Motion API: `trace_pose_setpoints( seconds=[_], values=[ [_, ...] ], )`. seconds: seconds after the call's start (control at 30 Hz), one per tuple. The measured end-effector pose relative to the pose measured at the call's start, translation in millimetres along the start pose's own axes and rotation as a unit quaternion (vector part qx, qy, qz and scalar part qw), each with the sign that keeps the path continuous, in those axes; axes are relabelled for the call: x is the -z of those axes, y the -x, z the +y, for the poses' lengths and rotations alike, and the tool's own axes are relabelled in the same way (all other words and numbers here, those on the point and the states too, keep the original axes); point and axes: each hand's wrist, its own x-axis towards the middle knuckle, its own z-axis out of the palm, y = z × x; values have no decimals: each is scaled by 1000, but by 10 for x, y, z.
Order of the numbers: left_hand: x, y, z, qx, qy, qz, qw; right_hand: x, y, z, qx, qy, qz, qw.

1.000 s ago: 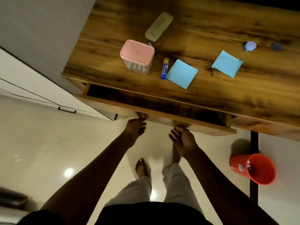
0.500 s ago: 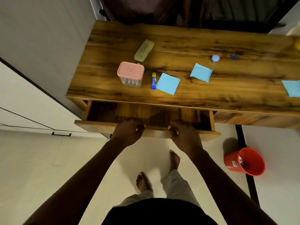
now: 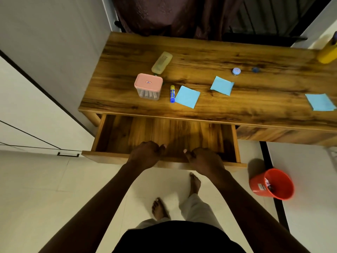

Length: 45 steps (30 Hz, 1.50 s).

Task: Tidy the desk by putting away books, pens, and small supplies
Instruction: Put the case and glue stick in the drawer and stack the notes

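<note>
Open drawer (image 3: 102,156) below surface (image 3: 237,57): left hand (image 3: 145,154) and right hand (image 3: 204,159) grip its front edge, fingers seemingly curled underneath; box (image 3: 148,86), glue stick (image 3: 172,94) and note (image 3: 187,96) lie on top.

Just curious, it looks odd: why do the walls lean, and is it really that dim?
Head view: wide-angle lens bends the walls and desk edge; light is dim, warm; left hand and right hand, gripping the drawer, shadow its floor; the orange bin casts a shadow.
</note>
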Motion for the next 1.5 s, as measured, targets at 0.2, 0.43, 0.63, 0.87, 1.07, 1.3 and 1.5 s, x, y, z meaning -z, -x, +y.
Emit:
trace_pose_setpoints(
  seconds=[0.2, 0.43, 0.63, 0.87, 1.07, 1.3, 1.5],
  values=[
    [-93, 170, 71, 22, 38, -27, 999, -29, 82, -60, -22, 12, -48, 999],
    [-168, 283, 31, 13, -29, -75, 997, -22, 194, -85, -5, 30, -107, 994],
    [-192, 262, -64, 54, 30, -117, 991, -55, 271, -60, 3, 23, -131, 991],
    [-134, 214, -41, 61, 29, -176, 982, -16, 290, -79, 29, 43, -134, 990],
    [-68, 110, -57, 109, 108, -216, 964, -1, 232, -70, 19, 37, -169, 985],
    [492, -242, -181, 48, 183, 19, 982, 245, -259, -263, 21, -48, -103, 993],
    [977, -638, -53, 34, 257, 220, 940, 767, -793, -660, 57, -187, 1, 981]
  ],
)
